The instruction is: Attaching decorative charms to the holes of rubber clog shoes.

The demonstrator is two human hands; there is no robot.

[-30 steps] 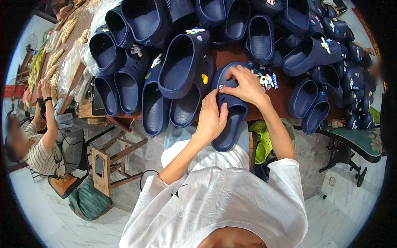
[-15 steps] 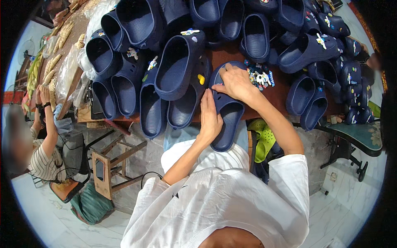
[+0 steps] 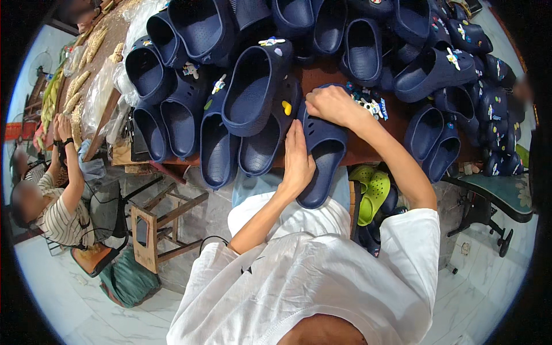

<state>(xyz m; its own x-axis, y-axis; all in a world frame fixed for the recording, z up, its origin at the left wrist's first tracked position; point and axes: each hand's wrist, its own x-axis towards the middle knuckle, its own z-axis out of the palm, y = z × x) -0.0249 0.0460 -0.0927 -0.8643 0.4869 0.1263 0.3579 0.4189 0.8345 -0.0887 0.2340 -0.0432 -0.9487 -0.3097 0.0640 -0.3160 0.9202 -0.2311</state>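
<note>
A navy clog (image 3: 324,138) with holes in its upper points toe away from me, its heel end hanging past the table's front edge. My left hand (image 3: 299,161) holds it along its left side, fingers straight and close together. Over the toe, my right hand (image 3: 333,107) is closed with curled fingers; whatever they pinch is hidden. Just right of that hand lies a small heap of colourful cartoon shoe charms (image 3: 374,106). Left of the clog stand other navy clogs, one bearing a yellow charm (image 3: 286,107).
Navy clogs (image 3: 362,52) crowd the brown table (image 3: 382,135) at the back and both sides. Lime-green clogs (image 3: 374,198) sit below the edge, right of my lap. A wooden stool (image 3: 146,238) stands lower left. Another person (image 3: 63,201) sits far left. A dark table (image 3: 500,192) stands right.
My right hand's fingers have curled up at the clog's toe, where thumb and fingers lay spread over the upper. The whole view has shifted slightly; my left hand stays on the clog's side.
</note>
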